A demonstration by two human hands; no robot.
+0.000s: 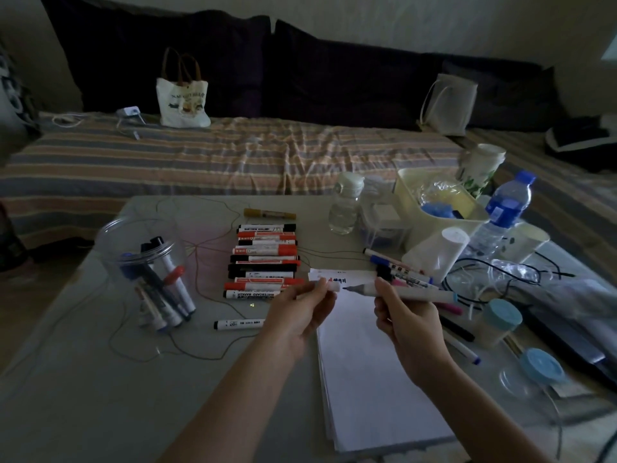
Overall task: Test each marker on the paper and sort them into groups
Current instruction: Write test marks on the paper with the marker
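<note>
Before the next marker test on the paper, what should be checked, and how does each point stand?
1. Cap off the marker: ok, the left hand pinches it apart.
2. Marker held firmly: ok, the right hand grips its barrel.
3. Tip bare: ok, it points left, above the paper's far end.
4. Bare paper to write on: ok, marks show only at the far edge.
5. Tip touching paper: cannot tell.
6. Sorted row of markers has room beside it: ok.
</note>
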